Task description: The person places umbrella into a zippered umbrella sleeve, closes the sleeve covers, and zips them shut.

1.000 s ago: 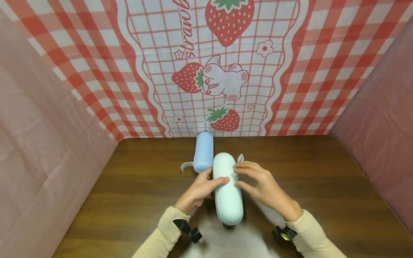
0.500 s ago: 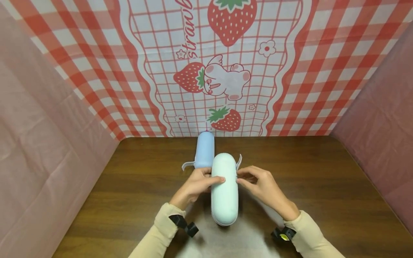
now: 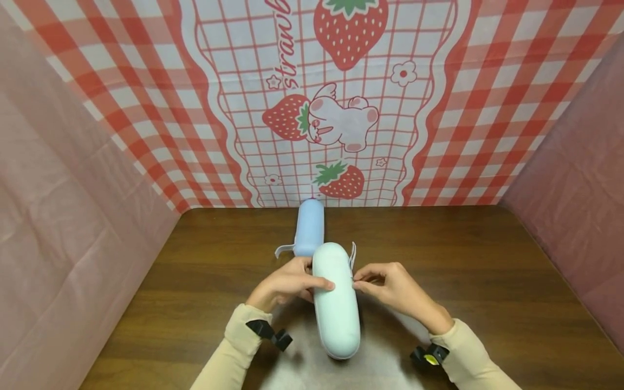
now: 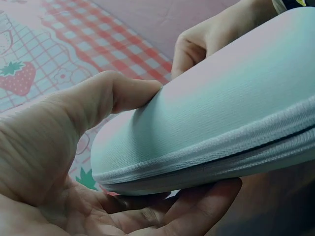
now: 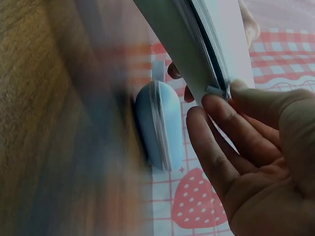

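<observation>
A long, mint-green hard zip case (image 3: 337,319) is held above the table. My left hand (image 3: 287,283) grips it from the left, thumb on top and fingers underneath, as the left wrist view shows. At the case's right side my right hand (image 3: 397,290) pinches the small zipper pull (image 5: 215,91) between thumb and index finger. A dark slit (image 5: 210,46) runs along the zip away from the pull. Beside the far end of the zip stands a pale strap loop (image 3: 353,253). The inside of the case is hidden.
Behind the mint case a light-blue zip case (image 3: 310,227) with a pale strap (image 3: 284,248) lies on the brown wooden table (image 3: 453,249). A strawberry-patterned checked cloth (image 3: 195,135) hangs at the back, with pink cloth (image 3: 73,216) at the sides.
The mint case has come nearer to me and left, its near end now angled slightly right. My right hand's fingers have closed from loosely spread to a pinch and slid nearer along its side.
</observation>
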A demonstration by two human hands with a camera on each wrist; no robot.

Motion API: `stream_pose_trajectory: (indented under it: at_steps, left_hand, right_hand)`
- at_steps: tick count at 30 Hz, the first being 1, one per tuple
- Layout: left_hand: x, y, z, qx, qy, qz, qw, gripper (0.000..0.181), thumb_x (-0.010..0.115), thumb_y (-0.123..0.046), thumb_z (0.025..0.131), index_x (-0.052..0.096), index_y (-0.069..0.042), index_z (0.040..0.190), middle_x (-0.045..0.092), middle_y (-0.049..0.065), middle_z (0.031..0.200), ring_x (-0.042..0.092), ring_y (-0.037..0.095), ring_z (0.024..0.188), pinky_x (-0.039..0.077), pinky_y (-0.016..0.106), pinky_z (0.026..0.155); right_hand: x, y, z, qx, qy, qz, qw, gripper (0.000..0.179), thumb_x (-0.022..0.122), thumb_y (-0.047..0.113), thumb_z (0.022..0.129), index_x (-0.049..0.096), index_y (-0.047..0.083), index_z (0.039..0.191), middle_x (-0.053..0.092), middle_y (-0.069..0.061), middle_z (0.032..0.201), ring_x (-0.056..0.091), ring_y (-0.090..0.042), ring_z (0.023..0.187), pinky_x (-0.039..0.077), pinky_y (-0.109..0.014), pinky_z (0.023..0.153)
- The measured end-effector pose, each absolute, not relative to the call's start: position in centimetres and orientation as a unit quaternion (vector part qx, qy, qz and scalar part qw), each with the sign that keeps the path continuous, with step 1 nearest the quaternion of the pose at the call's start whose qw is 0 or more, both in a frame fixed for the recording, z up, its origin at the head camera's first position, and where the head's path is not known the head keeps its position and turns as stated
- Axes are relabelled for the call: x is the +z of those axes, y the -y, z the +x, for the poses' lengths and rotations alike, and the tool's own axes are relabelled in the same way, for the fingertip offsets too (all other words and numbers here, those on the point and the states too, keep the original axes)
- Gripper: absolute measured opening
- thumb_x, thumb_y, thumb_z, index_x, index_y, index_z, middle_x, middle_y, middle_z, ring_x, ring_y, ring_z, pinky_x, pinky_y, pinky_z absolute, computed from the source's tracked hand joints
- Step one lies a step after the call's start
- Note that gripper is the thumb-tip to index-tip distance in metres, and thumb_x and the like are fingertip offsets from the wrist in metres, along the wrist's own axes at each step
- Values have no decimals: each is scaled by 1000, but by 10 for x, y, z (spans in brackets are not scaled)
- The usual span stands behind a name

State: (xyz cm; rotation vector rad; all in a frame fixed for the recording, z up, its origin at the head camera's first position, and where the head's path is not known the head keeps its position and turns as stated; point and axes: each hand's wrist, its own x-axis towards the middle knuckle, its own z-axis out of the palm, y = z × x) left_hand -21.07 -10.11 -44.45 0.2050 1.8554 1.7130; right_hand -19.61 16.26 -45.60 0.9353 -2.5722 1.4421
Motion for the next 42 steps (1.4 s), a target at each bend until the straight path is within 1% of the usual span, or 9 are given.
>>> stream_pose_trajectory:
  at_steps: [5, 9, 16, 20, 23, 26, 30, 34, 42]
  left_hand:
    - [-442, 104, -211, 649, -694, 87, 300, 56, 78, -11, 85, 53, 6, 132, 68, 17, 116, 70, 24, 95, 63, 43, 75]
    - [-442, 104, -211, 638, -700, 96, 305, 55, 79, -12, 84, 55, 5, 131, 68, 16, 116, 70, 23, 96, 63, 42, 74]
    - [-437, 110, -212, 618, -717, 105, 305, 52, 79, -9, 84, 57, 5, 129, 69, 15, 112, 70, 23, 93, 63, 42, 72]
    - [-432, 111, -214, 610, -725, 109, 300, 52, 80, -11, 84, 58, 4, 128, 70, 14, 110, 70, 21, 93, 62, 41, 71]
    - [-429, 112, -215, 607, -731, 107, 292, 52, 81, -12, 83, 57, 4, 128, 71, 14, 109, 70, 21, 92, 62, 40, 69]
    - [-427, 113, -215, 605, -736, 105, 286, 55, 81, -12, 83, 56, 4, 130, 71, 15, 110, 70, 21, 92, 62, 40, 68]
    - [-423, 113, -213, 603, -737, 112, 283, 59, 82, -12, 83, 55, 3, 133, 71, 15, 110, 71, 22, 93, 62, 40, 68]
    - [-420, 112, -211, 606, -727, 133, 295, 55, 81, -10, 83, 57, 1, 131, 72, 13, 108, 71, 21, 92, 62, 40, 67]
    - [-420, 107, -210, 600, -716, 157, 321, 52, 80, -7, 84, 56, 2, 129, 73, 11, 106, 71, 20, 92, 62, 39, 69]
  right_hand:
    - [-456, -163, -197, 468, 822, 324, 18, 11, 82, 7, 87, 78, 9, 97, 78, -3, 93, 72, -6, 83, 61, -26, 72]
    - [-455, -161, -195, 449, 831, 327, 20, 9, 80, 4, 88, 78, 9, 94, 78, -3, 91, 72, -8, 81, 61, -25, 70]
    - [-454, -156, -197, 454, 830, 322, -38, 12, 83, 10, 87, 74, 10, 96, 76, -2, 92, 70, -7, 83, 61, -26, 73]
    - [-449, -152, -199, 451, 835, 314, -39, 11, 80, 4, 88, 73, 10, 95, 75, -3, 91, 69, -5, 82, 60, -25, 71]
    - [-444, -148, -197, 438, 845, 306, -24, 14, 73, -3, 87, 71, 9, 94, 74, -4, 90, 67, -4, 79, 59, -24, 69]
    - [-440, -144, -193, 413, 859, 302, 16, 15, 70, -5, 84, 70, 8, 91, 72, -3, 86, 65, -3, 75, 57, -21, 65]
    - [-436, -139, -187, 369, 870, 316, 81, 14, 71, -6, 82, 71, 8, 85, 71, 0, 81, 65, -3, 70, 56, -20, 62]
    - [-432, -139, -182, 333, 872, 343, 108, 14, 74, -8, 82, 72, 6, 82, 70, 0, 80, 66, -7, 71, 58, -24, 62]
    - [-414, -151, -176, 308, 875, 373, 33, 20, 77, -4, 86, 71, 14, 78, 69, 5, 79, 64, -3, 75, 58, -26, 65]
